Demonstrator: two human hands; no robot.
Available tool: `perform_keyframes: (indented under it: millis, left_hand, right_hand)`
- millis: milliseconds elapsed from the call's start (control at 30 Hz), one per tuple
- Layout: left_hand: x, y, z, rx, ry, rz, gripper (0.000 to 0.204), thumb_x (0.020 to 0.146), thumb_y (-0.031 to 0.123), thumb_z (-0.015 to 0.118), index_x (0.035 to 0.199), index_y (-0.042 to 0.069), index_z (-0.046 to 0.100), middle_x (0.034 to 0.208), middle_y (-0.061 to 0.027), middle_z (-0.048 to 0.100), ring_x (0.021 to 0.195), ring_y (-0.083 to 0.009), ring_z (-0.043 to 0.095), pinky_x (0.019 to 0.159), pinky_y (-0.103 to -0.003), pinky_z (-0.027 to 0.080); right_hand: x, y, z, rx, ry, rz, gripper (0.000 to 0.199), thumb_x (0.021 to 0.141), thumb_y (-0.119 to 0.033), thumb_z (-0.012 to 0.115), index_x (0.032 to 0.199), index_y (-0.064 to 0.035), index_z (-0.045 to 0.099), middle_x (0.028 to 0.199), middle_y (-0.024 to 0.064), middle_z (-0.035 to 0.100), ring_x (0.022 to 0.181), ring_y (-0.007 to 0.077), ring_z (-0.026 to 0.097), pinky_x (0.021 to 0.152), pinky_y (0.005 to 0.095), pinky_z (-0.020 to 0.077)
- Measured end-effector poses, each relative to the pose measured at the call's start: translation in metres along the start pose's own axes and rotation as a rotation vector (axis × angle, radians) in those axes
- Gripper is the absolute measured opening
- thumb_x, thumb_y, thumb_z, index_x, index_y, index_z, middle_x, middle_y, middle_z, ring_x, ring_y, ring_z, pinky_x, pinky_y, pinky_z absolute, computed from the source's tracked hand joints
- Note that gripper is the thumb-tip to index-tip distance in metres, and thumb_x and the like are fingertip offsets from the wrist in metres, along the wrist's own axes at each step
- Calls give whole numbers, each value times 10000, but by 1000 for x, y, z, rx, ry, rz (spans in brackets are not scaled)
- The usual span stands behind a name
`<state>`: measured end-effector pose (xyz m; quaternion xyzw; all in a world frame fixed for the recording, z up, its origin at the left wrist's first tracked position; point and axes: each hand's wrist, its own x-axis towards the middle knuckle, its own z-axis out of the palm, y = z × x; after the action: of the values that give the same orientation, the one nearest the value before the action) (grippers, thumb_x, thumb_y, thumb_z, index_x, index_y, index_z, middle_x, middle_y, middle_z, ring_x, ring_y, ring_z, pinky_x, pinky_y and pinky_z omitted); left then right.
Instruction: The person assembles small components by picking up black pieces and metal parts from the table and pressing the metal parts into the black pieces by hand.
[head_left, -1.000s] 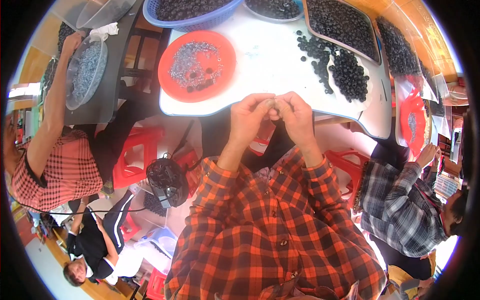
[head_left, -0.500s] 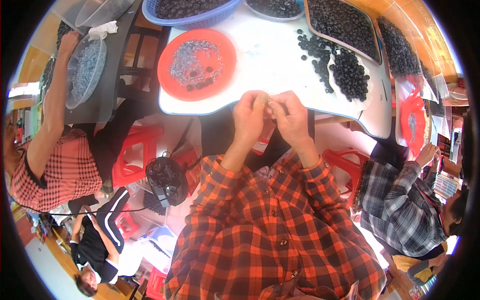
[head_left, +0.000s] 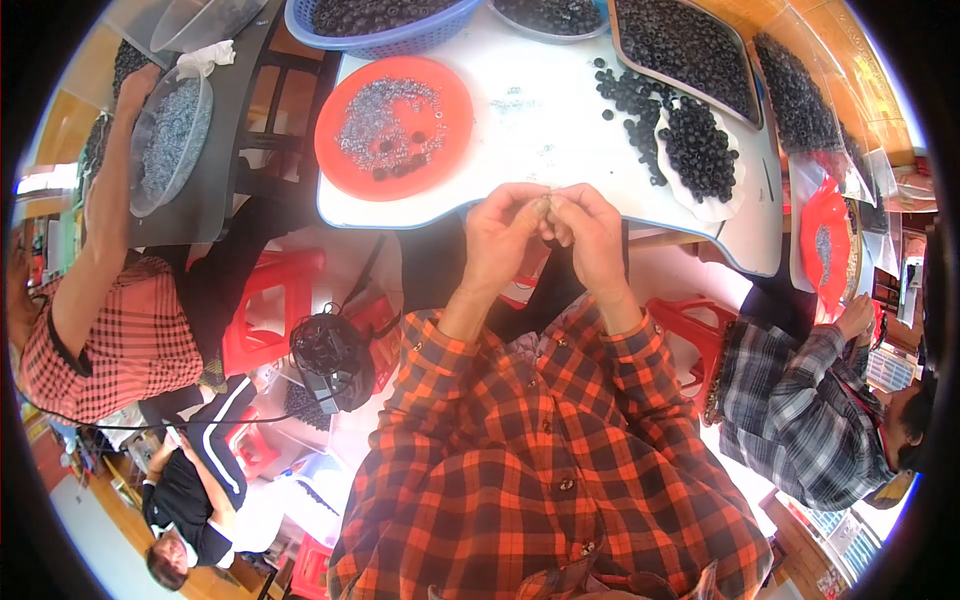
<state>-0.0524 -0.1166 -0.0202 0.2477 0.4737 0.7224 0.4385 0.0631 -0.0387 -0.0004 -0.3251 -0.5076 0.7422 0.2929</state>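
tiny part pinched between fingertips (head_left: 541, 212) too small to tell, blue basket (head_left: 390, 38) cut off

A white surface (head_left: 560, 120) with rounded corners and a pale blue edge fills the upper middle, lit brightly and evenly. To its left stands a darker grey surface (head_left: 215, 190). Red plastic stools (head_left: 265, 310) sit on the pale floor (head_left: 330, 500) beneath and around them (another red stool (head_left: 690, 320) shows at the right). A small black fan (head_left: 330, 355) rests on the floor beside a stool. Warm wooden panelling (head_left: 840, 30) lines the upper right edge, and strong daylight washes the floor at lower left.
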Motion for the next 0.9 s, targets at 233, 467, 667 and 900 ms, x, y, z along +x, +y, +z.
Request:
perform_keyframes:
  millis: [233,467,667,900]
  left_hand:
    - [6,10,-9,217,214,15,121,950,93,625,1015,-8,641,747,-16,635,629,-76,588,578,-233,500]
    - [9,13,-13,245,279,7,145,952,106,616,1028,-18,620,810,-59,657,624,-95,605,561,-251,526]
    - [9,12,-14,-115,140,-75,132,952,78,620,1044,-17,624,854,-68,657,653,-106,602,589,-260,539]
    - [4,8,-6,-81,98,-57,95,939,61,639,1010,-1,650,792,-27,641,656,-85,570,610,-235,498]
  right_hand:
    - [2,-4,-1,-504,223,-268,72,934,-58,623,974,0,638,798,37,628,668,90,554,618,241,469]
    - [3,-6,-17,-889,252,-573,83,871,5,660,952,-14,655,845,85,594,671,174,585,609,280,473]
    - [-2,-10,1,-715,149,-470,50,905,-32,649,949,-14,663,830,72,603,680,147,576,605,274,463]
    - [-3,-13,16,-424,21,-252,178,1002,-154,570,949,5,629,777,15,617,677,73,550,619,228,470]
